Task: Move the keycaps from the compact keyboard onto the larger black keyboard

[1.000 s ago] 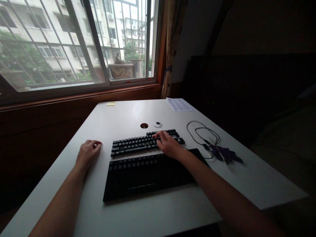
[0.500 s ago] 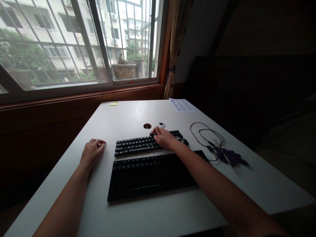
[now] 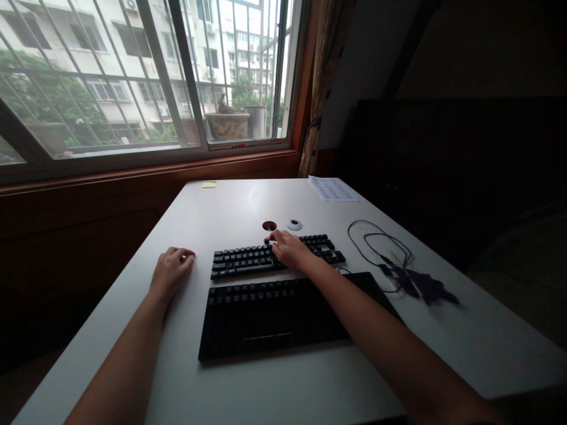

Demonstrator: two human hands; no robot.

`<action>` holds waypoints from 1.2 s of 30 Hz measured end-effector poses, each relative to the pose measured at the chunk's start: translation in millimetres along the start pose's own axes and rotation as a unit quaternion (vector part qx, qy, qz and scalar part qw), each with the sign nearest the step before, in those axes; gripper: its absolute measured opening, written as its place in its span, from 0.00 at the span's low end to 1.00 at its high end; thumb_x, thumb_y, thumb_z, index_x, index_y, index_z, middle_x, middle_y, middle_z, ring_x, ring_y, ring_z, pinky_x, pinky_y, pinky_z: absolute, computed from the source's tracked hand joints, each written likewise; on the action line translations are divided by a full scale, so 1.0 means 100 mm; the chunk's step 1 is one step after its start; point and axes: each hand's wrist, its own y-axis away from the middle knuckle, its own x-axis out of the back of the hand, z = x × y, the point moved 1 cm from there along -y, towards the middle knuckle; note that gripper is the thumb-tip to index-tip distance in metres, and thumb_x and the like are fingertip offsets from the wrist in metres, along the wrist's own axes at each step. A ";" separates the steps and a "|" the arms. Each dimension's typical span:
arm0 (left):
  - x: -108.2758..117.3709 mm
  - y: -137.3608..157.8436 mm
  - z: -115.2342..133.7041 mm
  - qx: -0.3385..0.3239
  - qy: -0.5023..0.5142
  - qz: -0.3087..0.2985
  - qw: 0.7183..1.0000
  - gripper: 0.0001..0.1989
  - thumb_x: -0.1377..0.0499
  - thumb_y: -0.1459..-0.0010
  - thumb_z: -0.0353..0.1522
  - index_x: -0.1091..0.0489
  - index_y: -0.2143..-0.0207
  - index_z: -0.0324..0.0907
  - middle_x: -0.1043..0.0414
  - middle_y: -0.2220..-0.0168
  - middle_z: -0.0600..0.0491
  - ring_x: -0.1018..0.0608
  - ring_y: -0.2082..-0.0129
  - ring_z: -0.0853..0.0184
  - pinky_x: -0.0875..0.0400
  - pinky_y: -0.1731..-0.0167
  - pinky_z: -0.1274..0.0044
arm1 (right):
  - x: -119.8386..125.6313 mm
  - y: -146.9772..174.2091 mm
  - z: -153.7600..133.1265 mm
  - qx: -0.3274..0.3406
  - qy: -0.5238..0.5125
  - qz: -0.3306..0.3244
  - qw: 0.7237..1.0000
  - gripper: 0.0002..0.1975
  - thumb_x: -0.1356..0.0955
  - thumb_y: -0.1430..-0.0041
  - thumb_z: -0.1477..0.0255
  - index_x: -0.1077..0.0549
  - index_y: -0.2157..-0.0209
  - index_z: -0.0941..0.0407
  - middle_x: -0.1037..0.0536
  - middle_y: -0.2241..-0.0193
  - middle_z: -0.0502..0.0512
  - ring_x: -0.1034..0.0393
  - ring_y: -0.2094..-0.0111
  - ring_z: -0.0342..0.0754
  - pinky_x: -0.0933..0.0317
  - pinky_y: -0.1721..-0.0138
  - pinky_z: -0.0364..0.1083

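My right hand (image 3: pixel 290 249) reaches over the rows of loose black keycaps (image 3: pixel 241 258), thumb and forefinger pinched on a small dark keycap (image 3: pixel 266 241) at their far edge. Its fingers and wrist hide part of those rows. In front lies a black keyboard (image 3: pixel 274 319); keycaps sit along its back rows, while its front is too dark to make out well. My right forearm crosses its right part. My left hand (image 3: pixel 172 271) rests on the white table, left of the keycaps, fingers curled in toward the thumb and nothing seen in them.
Right of the keyboard are a looped black cable (image 3: pixel 376 236) and a dark purple cloth-like thing (image 3: pixel 425 286) with thin sticks. Behind the keycaps are a round table hole (image 3: pixel 269 226) and a white ring (image 3: pixel 295 224). Printed paper (image 3: pixel 334 189) and a yellow note (image 3: pixel 209 185) lie farther back.
The whole view has shifted slightly, so things appear farther right. Against the keycaps, my right hand has moved a little left, its pinch now at their far edge. My left hand stays in place.
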 end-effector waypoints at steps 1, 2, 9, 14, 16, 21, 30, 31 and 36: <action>0.00 0.00 0.00 0.001 -0.002 0.000 1.000 0.16 0.46 0.41 0.42 0.21 0.61 0.45 0.28 0.59 0.49 0.25 0.62 0.60 0.30 0.54 0.70 | 0.00 -0.01 0.00 0.002 0.001 0.001 1.000 0.12 0.38 0.35 0.77 0.33 0.51 0.55 0.22 0.53 0.60 0.32 0.47 0.53 0.42 0.47 0.51; 0.00 0.00 0.01 0.001 -0.002 -0.001 1.000 0.16 0.46 0.41 0.42 0.21 0.61 0.45 0.28 0.59 0.49 0.25 0.62 0.60 0.30 0.54 0.70 | 0.01 -0.03 0.00 0.003 0.003 0.002 1.000 0.13 0.38 0.35 0.77 0.32 0.50 0.55 0.22 0.52 0.60 0.32 0.47 0.53 0.42 0.47 0.51; 0.02 0.00 0.03 0.004 0.000 -0.001 1.000 0.16 0.46 0.40 0.41 0.21 0.61 0.44 0.28 0.60 0.49 0.25 0.62 0.60 0.30 0.55 0.70 | 0.05 -0.26 0.15 -0.011 0.030 0.001 0.999 0.15 0.37 0.34 0.79 0.24 0.52 0.54 0.22 0.53 0.60 0.34 0.50 0.56 0.41 0.48 0.53; 0.02 0.02 0.03 0.003 0.000 0.003 1.000 0.16 0.46 0.40 0.41 0.21 0.61 0.45 0.28 0.60 0.49 0.25 0.62 0.60 0.31 0.54 0.70 | 0.05 -0.45 0.20 -0.006 0.048 -0.045 0.998 0.07 0.30 0.36 0.68 0.18 0.59 0.50 0.21 0.54 0.57 0.35 0.52 0.56 0.39 0.50 0.53; 0.01 0.02 0.03 0.001 0.000 0.001 1.000 0.16 0.46 0.40 0.41 0.21 0.61 0.45 0.28 0.60 0.49 0.25 0.62 0.60 0.31 0.53 0.69 | 0.03 -0.51 0.20 -0.007 0.056 -0.065 0.996 0.06 0.28 0.38 0.66 0.17 0.61 0.49 0.21 0.55 0.56 0.35 0.52 0.57 0.39 0.52 0.52; 0.02 0.03 0.05 0.003 0.002 0.007 1.000 0.16 0.46 0.39 0.41 0.21 0.61 0.45 0.28 0.61 0.50 0.25 0.62 0.61 0.31 0.52 0.69 | -0.03 -0.58 0.19 -0.012 0.072 -0.099 0.992 0.06 0.27 0.40 0.66 0.17 0.62 0.47 0.21 0.54 0.53 0.35 0.52 0.56 0.39 0.55 0.51; 0.03 0.03 0.08 -0.004 -0.001 0.009 1.000 0.15 0.46 0.40 0.41 0.22 0.61 0.45 0.29 0.62 0.50 0.24 0.63 0.60 0.32 0.51 0.67 | -0.05 -0.59 0.14 -0.018 0.081 -0.098 0.992 0.06 0.29 0.39 0.69 0.17 0.63 0.49 0.22 0.54 0.55 0.34 0.52 0.57 0.38 0.57 0.50; 0.03 0.03 0.08 -0.004 -0.001 0.008 1.000 0.16 0.46 0.40 0.41 0.21 0.61 0.45 0.28 0.62 0.50 0.24 0.63 0.60 0.32 0.52 0.68 | -0.04 -0.59 0.13 -0.017 0.078 -0.092 0.993 0.06 0.29 0.39 0.69 0.17 0.63 0.50 0.22 0.54 0.56 0.34 0.52 0.57 0.38 0.57 0.50; 0.03 0.02 0.07 -0.001 -0.002 0.008 1.000 0.16 0.46 0.40 0.41 0.21 0.62 0.44 0.28 0.62 0.50 0.24 0.63 0.60 0.31 0.53 0.68 | 0.11 -0.44 0.06 -0.003 0.051 -0.044 0.998 0.07 0.31 0.35 0.70 0.19 0.59 0.53 0.23 0.55 0.58 0.33 0.51 0.54 0.39 0.50 0.50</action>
